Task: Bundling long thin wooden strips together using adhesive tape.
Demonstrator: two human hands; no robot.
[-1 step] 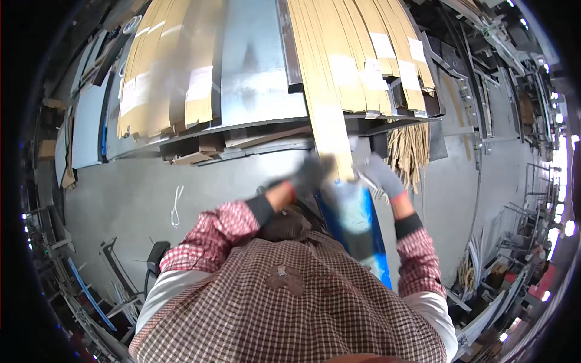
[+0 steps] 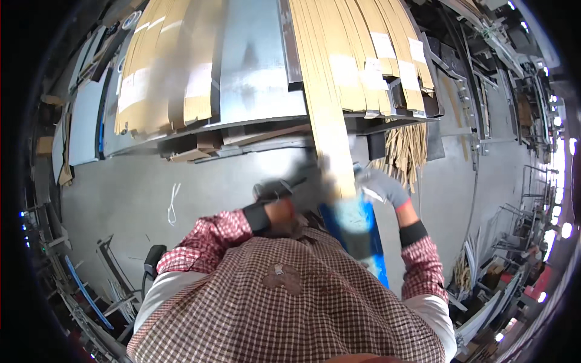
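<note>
A long tan strip (image 2: 331,136), like cardboard wrapping, juts from the table toward me. Its near end meets a blue-and-white long piece (image 2: 358,221) below it. My left hand (image 2: 310,186), in a dark glove, is at the strip's left edge, smeared by motion, so its fingers cannot be made out. My right hand (image 2: 384,185), in a grey glove, is by the strip's right edge with fingers curled inward. What it holds, if anything, is hidden.
Ahead stands a table (image 2: 260,91) with a shiny metal top. Tan-wrapped bundles (image 2: 369,72) with white labels lie on it, and more bundles (image 2: 154,78) are at its left. Paper strips (image 2: 404,148) hang under its right edge. A white string loop (image 2: 173,202) lies on the grey floor.
My left hand has shifted slightly down and toward me along the strip. The strip's near end reaches a little lower. My right hand has moved slightly down.
</note>
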